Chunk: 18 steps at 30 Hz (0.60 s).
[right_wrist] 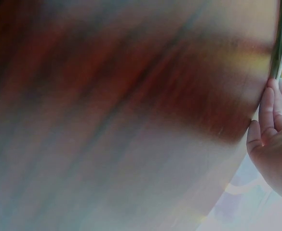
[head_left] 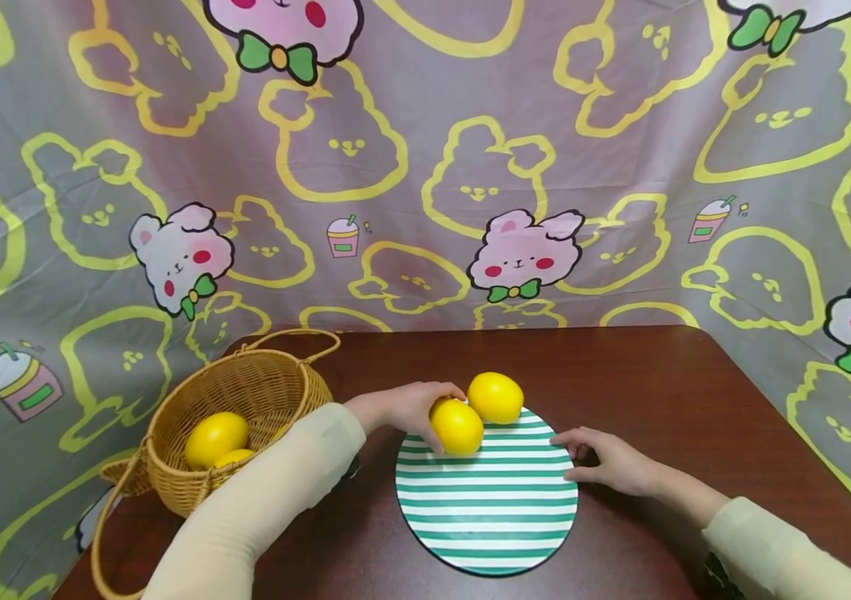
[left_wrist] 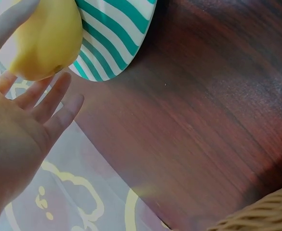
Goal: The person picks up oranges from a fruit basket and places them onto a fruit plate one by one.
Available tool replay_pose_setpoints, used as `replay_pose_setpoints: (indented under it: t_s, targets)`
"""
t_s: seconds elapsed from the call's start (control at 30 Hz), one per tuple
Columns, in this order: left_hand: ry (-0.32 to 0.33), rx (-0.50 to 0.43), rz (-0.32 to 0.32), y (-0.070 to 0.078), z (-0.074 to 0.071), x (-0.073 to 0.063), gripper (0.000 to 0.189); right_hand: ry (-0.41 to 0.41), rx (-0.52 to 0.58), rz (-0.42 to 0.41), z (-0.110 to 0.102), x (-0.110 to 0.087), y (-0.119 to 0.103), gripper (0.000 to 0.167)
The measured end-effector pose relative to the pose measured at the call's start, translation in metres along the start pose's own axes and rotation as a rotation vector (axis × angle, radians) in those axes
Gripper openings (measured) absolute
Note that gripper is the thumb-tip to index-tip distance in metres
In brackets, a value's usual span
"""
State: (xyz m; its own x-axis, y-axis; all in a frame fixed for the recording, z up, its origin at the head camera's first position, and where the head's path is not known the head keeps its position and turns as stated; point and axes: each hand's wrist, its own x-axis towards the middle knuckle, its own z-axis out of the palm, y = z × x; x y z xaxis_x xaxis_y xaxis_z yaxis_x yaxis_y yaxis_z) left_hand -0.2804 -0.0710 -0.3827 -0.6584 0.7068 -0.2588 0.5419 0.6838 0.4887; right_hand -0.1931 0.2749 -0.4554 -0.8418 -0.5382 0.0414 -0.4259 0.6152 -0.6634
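My left hand (head_left: 413,412) holds a yellow lemon (head_left: 457,427) over the upper left part of a round plate (head_left: 488,517) with green and white stripes. In the left wrist view, the thumb lies along one side of the lemon (left_wrist: 49,41) and the fingers (left_wrist: 49,103) reach past its other side. A second lemon (head_left: 496,397) sits at the plate's far edge, right beside the held one. My right hand (head_left: 613,461) rests at the plate's right rim, thumb and forefinger spread along it. Its fingertips meet the rim in the right wrist view.
A wicker basket (head_left: 170,462) with looped handles stands at the left of the brown wooden table (head_left: 620,375), with several lemons (head_left: 217,439) inside. My left forearm passes in front of its right side. A patterned cloth (head_left: 410,108) hangs behind and beside the table.
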Motion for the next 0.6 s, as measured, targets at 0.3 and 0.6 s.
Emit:
replay_pose_setpoints:
  t_s: [0.3,0.6]
  targets:
    - [-0.010,0.000,-0.005,-0.0008,-0.0043,-0.0038,0.079,0.001,0.000,0.002,-0.0003,-0.0004,-0.0030,0.048]
    - [-0.023,-0.015,-0.019,0.0003,-0.0060,-0.0097,0.079,-0.002,0.005,0.000,0.0000,-0.0005,-0.0021,0.048]
